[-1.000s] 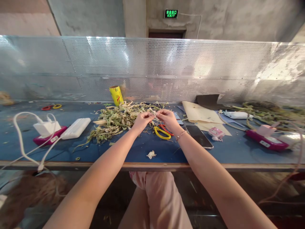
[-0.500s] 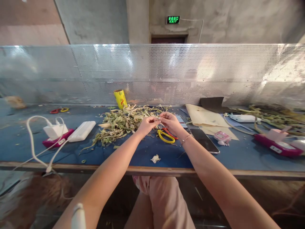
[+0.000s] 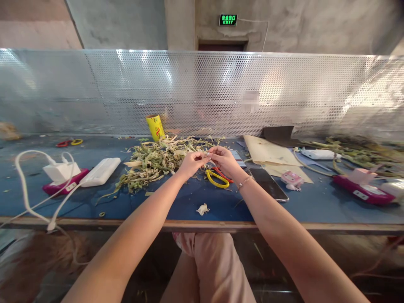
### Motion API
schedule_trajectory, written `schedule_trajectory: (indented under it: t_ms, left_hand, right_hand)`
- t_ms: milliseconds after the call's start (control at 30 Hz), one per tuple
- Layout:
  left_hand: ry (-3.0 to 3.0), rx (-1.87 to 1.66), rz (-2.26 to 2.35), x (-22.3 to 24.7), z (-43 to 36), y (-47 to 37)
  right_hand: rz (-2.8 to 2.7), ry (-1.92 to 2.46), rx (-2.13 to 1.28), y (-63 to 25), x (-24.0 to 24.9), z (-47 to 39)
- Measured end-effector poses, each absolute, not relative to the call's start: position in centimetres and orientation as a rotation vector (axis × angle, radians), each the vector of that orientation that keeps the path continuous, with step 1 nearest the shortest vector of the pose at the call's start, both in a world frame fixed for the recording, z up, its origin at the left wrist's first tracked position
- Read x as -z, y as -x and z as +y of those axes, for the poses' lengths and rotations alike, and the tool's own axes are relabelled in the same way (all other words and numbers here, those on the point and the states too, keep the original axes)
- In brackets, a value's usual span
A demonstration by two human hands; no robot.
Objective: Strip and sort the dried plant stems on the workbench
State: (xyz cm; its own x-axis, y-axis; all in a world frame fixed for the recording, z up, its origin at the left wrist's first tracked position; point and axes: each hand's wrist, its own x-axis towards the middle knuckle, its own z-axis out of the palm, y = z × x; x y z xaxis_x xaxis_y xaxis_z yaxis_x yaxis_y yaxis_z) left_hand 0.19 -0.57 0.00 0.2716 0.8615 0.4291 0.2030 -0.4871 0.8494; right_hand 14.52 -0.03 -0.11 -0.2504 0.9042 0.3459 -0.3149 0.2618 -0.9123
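My left hand and my right hand meet above the blue table, fingertips pinched together around something small and pale, too tiny to name. Behind and to the left of them lies a heap of dried green and tan plant pieces. Just below my hands are scissors with yellow and red handles, partly covered by my right hand. A crumpled whitish scrap rests near the front edge. The right wrist wears a thin bracelet.
A black phone and a pink case lie right of my forearm. At left are a white power bank and a charger with cables. A yellow tube stands behind the heap. A perforated metal screen backs the table.
The camera view has shifted slightly, so the table items appear a little further left and the screen higher. Both hands stay together in nearly the same pinch.
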Motion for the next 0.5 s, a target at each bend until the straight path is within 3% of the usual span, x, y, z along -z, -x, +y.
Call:
schedule_trajectory:
  t_ms: [500]
  left_hand:
    - [-1.888, -1.222, 0.994, -0.09, -0.80, -0.03]
  right_hand:
    - [-1.331, 0.605, -1.316, -14.47, 0.33, 0.08]
